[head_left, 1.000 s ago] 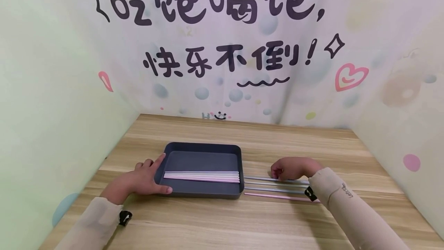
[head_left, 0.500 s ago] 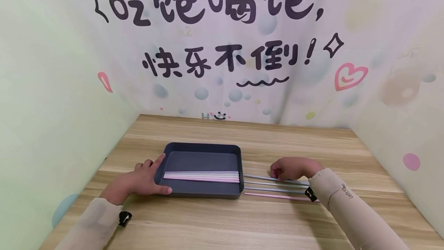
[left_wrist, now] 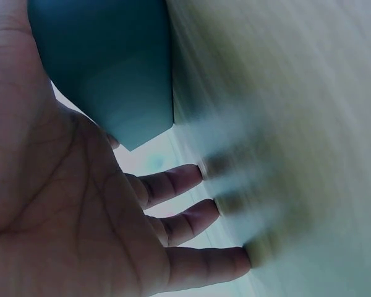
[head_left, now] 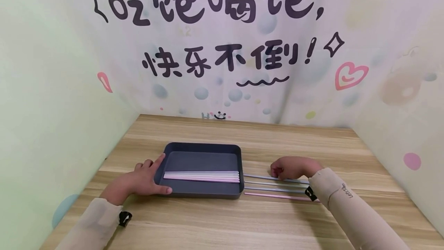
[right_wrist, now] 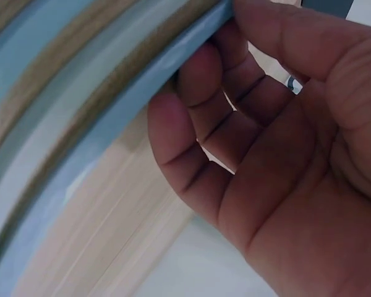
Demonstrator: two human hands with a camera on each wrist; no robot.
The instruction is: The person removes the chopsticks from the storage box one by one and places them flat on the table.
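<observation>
Blue chopstick [right_wrist: 102,131] lies on wood-grain table [head_left: 225,223], R of tray; it's the farthest of 4 loose ones. R hand [head_left: 293,167] pinches it btwn thumb & curled fingertips; contact partly hidden in head view, clearer in R wrist view. Next, coming nearer the person: pale chopstick [right_wrist: 71,96], second blue chopstick [right_wrist: 21,59], pink chopstick [head_left: 274,196], all approx parallel w/ small gaps, running L–R, partly covered by R sleeve [head_left: 357,207]. Their L ends are just beside dark grey tray [head_left: 201,160].

Inside tray: chopstick bundle [head_left: 201,177], pale pink/lilac, lying flat side by side, closer to near wall than far one.

L hand [head_left: 143,178] is at tray's L end, fingers spread & fairly straight: thumb over near-L corner, index along L rim, other fingertips down at the table per L wrist view (table blurry there).

L sleeve [head_left: 91,223] & R sleeve both beige, w/ a black strap [head_left: 125,218] at L wrist. Bkgd: white backdrop [head_left: 215,101] w/ big black Chinese chars, pink heart [head_left: 351,76], pastel dots.
</observation>
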